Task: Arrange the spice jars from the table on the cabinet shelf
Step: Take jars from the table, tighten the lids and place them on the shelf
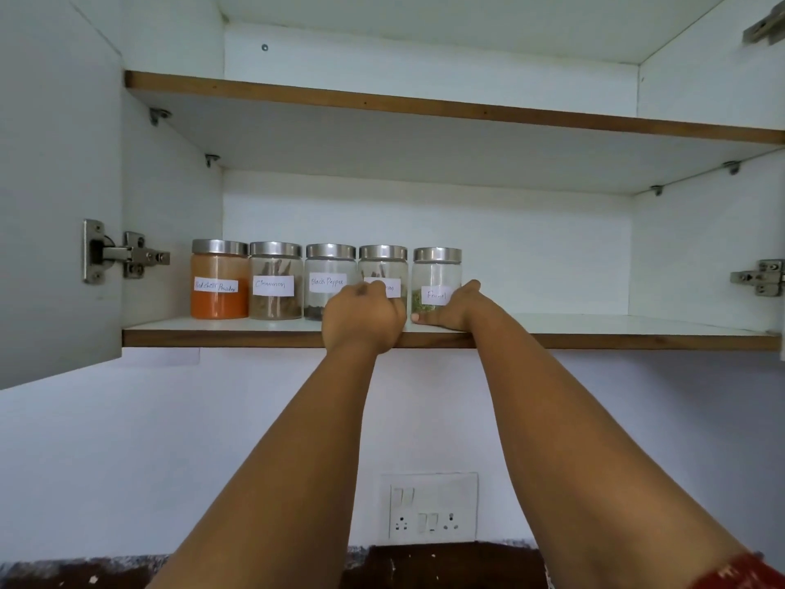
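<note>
Five spice jars stand in a row on the lower cabinet shelf (594, 329), all upright with steel lids.

Well to the left of the left hand (363, 318) is the red chilli powder jar (219, 279), tight against the cabinet's side wall. Next comes the cinnamon jar (276, 280), then the black pepper jar (329, 276) just left of that hand, its lower right part hidden behind the knuckles.

The left hand is curled into a loose fist in front of the fourth jar (383, 269), covering its base and part of its label. I cannot tell whether the fingers actually grip the jar or only rest against it.

Just right of it, the right hand (452, 310) cups the fennel jar (436, 278) from its right side, with the thumb lying along the shelf at the jar's foot and the fingers reaching up beside the glass. It looks like a light steadying hold.

The likely risks lie here. The jars sit close to the shelf's front edge, so a hand drawn back carelessly could drag one over the lip. Pushing the fennel jar leftward to close its gap could knock the fourth jar into its neighbours. The reach is overhead, so control at the fingertips is probably weak. Glass would not survive the drop to the worktop (446, 563) below.
</note>
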`<action>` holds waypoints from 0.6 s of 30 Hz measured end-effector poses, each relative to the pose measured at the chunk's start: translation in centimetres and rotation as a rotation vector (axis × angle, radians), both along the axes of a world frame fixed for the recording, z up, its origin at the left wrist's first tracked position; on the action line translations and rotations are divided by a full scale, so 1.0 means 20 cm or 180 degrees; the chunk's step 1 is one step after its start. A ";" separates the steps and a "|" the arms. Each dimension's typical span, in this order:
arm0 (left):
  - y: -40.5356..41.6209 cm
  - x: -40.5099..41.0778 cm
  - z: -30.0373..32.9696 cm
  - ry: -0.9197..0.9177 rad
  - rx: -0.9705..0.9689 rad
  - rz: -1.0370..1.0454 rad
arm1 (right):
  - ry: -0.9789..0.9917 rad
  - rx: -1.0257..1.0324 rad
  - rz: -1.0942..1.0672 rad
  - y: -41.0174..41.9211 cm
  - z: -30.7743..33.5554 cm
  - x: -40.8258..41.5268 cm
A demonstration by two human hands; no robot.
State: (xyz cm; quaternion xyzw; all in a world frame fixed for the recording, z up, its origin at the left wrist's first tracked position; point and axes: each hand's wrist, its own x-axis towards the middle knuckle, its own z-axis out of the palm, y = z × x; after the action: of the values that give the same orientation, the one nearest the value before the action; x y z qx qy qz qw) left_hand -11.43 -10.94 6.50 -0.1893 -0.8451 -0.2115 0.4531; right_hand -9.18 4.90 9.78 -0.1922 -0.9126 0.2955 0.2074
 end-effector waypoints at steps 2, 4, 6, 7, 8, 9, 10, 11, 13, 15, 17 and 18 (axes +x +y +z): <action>0.00 0.00 0.00 0.0031 0.0028 0.0000 | 0.0021 0.0070 -0.0199 -0.02 -0.02 0.04; 0.00 0.01 -0.02 0.0119 0.0076 -0.0067 | 0.0074 0.0255 -0.0398 -0.03 -0.06 0.10; 0.00 0.02 -0.04 0.0249 0.0084 -0.0167 | 0.0164 0.0689 -0.0600 -0.04 -0.11 0.15; -0.01 0.03 -0.05 0.0326 0.0058 -0.0231 | 0.0206 0.1011 -0.0685 -0.05 -0.14 0.18; -0.01 0.04 -0.06 0.0412 0.0015 -0.0295 | 0.0245 0.1326 -0.0735 -0.05 -0.17 0.21; -0.02 0.06 -0.09 0.0528 -0.0037 -0.0338 | 0.0287 0.1562 -0.0736 -0.05 -0.20 0.25; -0.03 0.08 -0.13 0.0644 -0.0083 -0.0369 | 0.0348 0.1683 -0.0692 -0.05 -0.23 0.29; -0.04 0.10 -0.19 0.0747 -0.0107 -0.0394 | 0.0429 0.1715 -0.0621 -0.04 -0.26 0.32; -0.06 0.14 -0.30 0.0796 -0.0168 -0.0384 | 0.0604 0.1673 -0.0483 -0.04 -0.33 0.40; -0.08 0.18 -0.37 0.0509 -0.0422 -0.0303 | 0.0714 0.1587 -0.0346 -0.04 -0.40 0.46; -0.11 0.21 -0.37 0.0253 -0.0630 -0.0291 | 0.0787 0.1389 -0.0241 -0.06 -0.45 0.50; -0.12 0.23 -0.37 0.0141 -0.0710 -0.0327 | 0.0817 0.1242 -0.0225 -0.09 -0.48 0.53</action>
State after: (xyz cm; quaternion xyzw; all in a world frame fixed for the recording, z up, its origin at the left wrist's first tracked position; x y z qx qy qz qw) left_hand -6.77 -13.41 -0.83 -0.2861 -0.8424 -0.1349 0.4363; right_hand 1.48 3.18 0.15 -0.1411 -0.9112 0.1281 0.3652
